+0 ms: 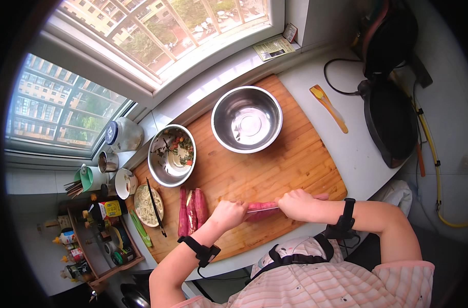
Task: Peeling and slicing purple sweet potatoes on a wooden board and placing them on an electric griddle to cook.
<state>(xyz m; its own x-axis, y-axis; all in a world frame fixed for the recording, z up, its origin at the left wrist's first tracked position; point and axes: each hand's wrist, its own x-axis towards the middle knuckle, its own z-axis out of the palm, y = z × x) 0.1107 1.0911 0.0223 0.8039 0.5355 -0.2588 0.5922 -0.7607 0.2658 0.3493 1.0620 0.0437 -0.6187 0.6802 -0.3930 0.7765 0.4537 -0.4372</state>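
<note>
My right hand is closed around a knife, whose pink handle sticks out to the right. The thin blade is seen nearly edge-on, lying along a purple sweet potato on the wooden cutting board. At the blade's left end, my left hand has its fingers curled; its exact grip is partly hidden. Sweet potato skin shows on both sides of the blade. Left of my left hand lie several more sweet potatoes, one with pale peeled-looking patches.
An empty steel bowl and a steel bowl of chopped vegetables stand behind. At left are a noodle plate with chopsticks, green stalks and a condiment rack. Right are a spatula and an electric griddle.
</note>
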